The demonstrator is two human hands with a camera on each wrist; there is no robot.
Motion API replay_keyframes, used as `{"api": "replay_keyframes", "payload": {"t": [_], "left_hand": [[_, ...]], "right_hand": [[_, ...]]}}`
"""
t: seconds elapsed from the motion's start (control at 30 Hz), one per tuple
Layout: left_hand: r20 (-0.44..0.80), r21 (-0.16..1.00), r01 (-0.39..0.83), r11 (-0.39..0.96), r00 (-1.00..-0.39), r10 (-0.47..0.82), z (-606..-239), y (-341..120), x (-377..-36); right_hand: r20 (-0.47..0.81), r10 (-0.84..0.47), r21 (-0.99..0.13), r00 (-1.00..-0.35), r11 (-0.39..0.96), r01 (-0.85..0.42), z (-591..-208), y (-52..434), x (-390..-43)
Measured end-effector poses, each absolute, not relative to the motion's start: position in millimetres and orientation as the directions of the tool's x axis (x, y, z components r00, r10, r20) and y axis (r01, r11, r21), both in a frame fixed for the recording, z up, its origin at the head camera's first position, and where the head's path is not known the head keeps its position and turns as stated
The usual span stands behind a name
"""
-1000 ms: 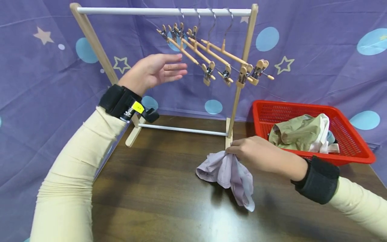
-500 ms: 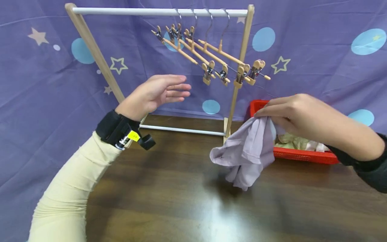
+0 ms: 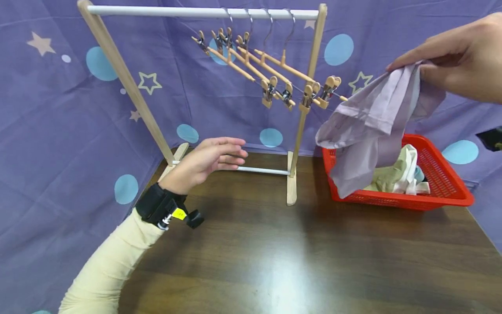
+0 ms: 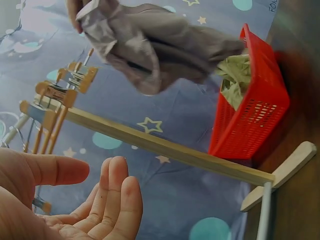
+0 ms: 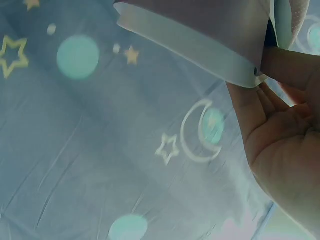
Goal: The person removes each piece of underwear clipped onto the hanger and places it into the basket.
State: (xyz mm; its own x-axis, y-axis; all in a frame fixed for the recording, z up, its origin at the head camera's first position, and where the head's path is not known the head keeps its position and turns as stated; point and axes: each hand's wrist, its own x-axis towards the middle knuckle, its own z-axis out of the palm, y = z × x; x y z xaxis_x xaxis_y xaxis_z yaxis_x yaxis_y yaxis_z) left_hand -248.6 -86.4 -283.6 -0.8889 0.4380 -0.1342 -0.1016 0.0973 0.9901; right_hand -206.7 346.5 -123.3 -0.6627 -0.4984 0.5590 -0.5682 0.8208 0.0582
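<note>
A lilac piece of clothing (image 3: 372, 126) hangs in folds from my right hand (image 3: 462, 61), which pinches its upper edge between thumb and fingers. In the head view it dangles over the near left part of the red basket. From the right wrist view I see the pinched edge (image 5: 200, 55) of the cloth close to the thumb; its exact kind I cannot tell. My left hand (image 3: 209, 161) holds nothing, its fingers relaxed, in front of the rack's lower bar. Several clip hangers (image 3: 270, 69) hang from the rack's top rail, above and right of that hand.
The rack (image 3: 204, 12) has wooden posts, a white rail and feet on the brown table (image 3: 255, 253). A red basket (image 3: 447, 187) with a khaki garment (image 3: 386, 176) and white cloth stands at the right. Behind everything hangs a purple curtain (image 3: 243, 113) with stars.
My right hand has lifted the lilac garment off the table, up and to the right, to in front of the basket. The left hand has lowered from near the hangers toward the bottom bar.
</note>
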Motion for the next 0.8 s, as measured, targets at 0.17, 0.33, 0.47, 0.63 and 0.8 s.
{"api": "replay_keyframes", "payload": {"t": [0.17, 0.33, 0.47, 0.63, 0.8], "left_hand": [[-0.155, 0.987, -0.123, 0.101, -0.883, 0.444, -303.3, -90.6, -247.4], [-0.160, 0.987, -0.131, 0.097, -0.888, 0.430, -313.1, -94.1, -247.9], [-0.142, 0.990, -0.127, 0.064, -0.888, 0.438, -316.1, -95.5, -248.0], [-0.129, 0.991, -0.125, 0.038, -0.886, 0.446, -318.4, -95.4, -247.4], [-0.123, 0.992, -0.124, 0.028, -0.881, 0.457, -320.3, -93.9, -246.6]], "right_hand": [[0.594, -0.404, -0.170, -0.696, 0.782, -0.600, -107.9, 366.0, -228.9], [0.560, -0.333, -0.222, -0.759, 0.822, -0.524, -104.7, 377.6, -240.7], [0.460, -0.255, -0.074, -0.851, 0.943, -0.323, -116.7, 392.1, -251.2], [0.345, -0.232, -0.022, -0.910, 0.967, -0.255, -143.1, 400.4, -265.6], [0.250, -0.263, -0.004, -0.932, 0.962, -0.273, -172.8, 402.0, -282.9]]}}
